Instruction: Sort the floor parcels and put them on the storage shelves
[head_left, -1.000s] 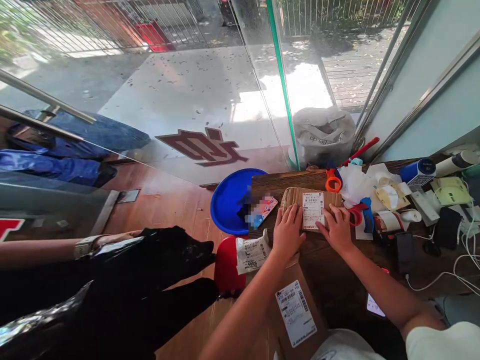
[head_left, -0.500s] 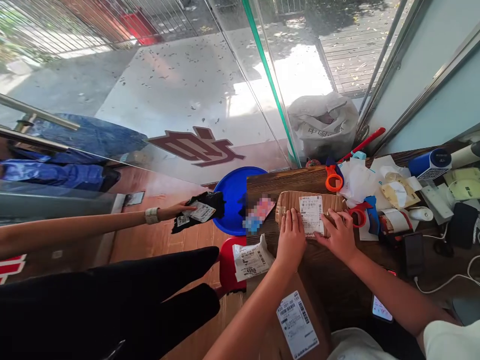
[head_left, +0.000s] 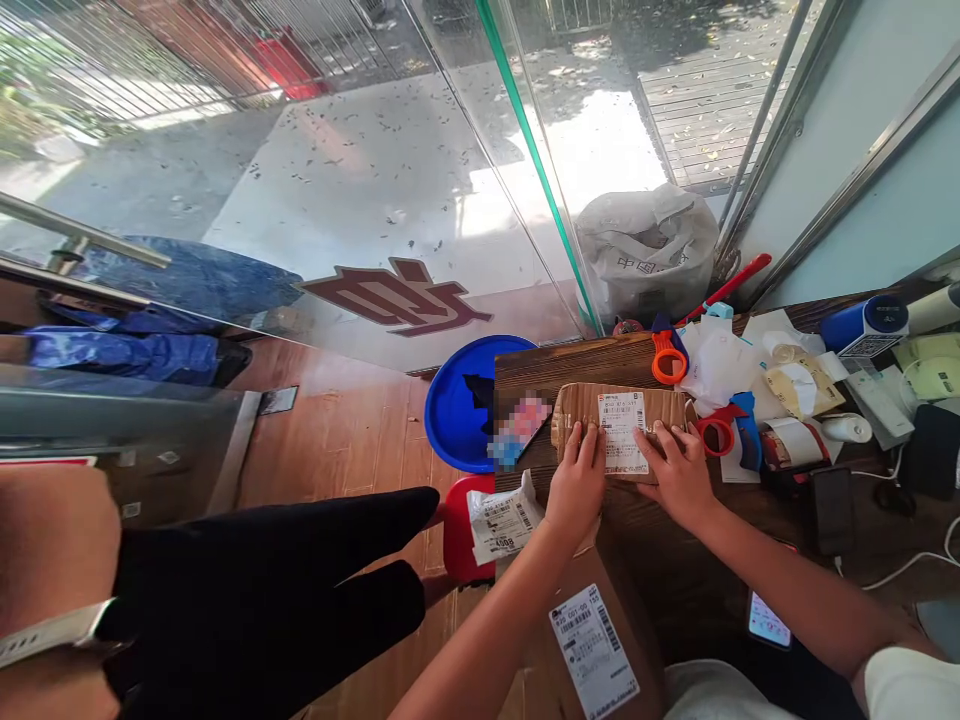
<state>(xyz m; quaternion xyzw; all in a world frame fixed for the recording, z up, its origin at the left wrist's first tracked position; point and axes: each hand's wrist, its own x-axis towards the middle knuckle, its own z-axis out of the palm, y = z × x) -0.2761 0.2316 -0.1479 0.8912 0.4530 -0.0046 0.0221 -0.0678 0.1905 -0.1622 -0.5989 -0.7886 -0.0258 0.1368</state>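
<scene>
A small brown cardboard box [head_left: 579, 404], taped and bearing a white shipping label [head_left: 622, 425], lies on the dark wooden table. My left hand [head_left: 579, 485] grips its near edge left of the label, fingers on the top face. On the other side, my right hand [head_left: 679, 470] holds the same edge, fingers curled over the top and thumb side by the label. The undersides of both hands are hidden. Below my left forearm stands a larger carton [head_left: 540, 640] with its own label [head_left: 595, 650]. A white labelled mailer bag [head_left: 504, 518] lies just left of that forearm.
A blue basin [head_left: 450, 400] and a red stool [head_left: 459, 530] stand left of the table. Two orange-red-handled tools [head_left: 667, 360], a label roll [head_left: 795, 440], cables and a phone [head_left: 769, 615] lie to the right. Another person's black-clad legs [head_left: 262, 590] are at left.
The other person's arm has drawn back to the left, and the black package it held is out of view. My fingers have slid slightly toward the box's near edge; the box stays in place.
</scene>
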